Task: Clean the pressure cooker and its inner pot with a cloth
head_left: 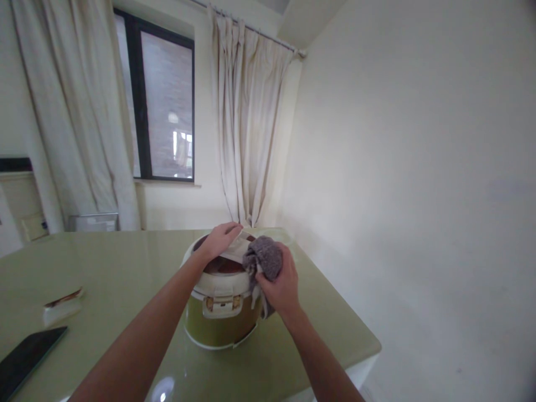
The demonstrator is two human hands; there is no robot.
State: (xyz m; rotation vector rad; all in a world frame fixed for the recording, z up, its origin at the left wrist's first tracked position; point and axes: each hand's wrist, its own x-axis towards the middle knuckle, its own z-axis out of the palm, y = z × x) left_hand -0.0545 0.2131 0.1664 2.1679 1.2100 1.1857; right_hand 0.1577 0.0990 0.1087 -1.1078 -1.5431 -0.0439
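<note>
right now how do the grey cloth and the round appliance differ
The grey cloth is soft and bunched; the round appliance looks rigid, with a pale rim. The cloth is smaller than the appliance. The cloth is in the right hand, while the appliance stands on the table. Each has a hand on it.

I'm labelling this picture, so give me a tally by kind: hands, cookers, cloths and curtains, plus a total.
Left hand and right hand: 2
Cooker: 1
Cloth: 1
Curtains: 2
Total: 6
</note>
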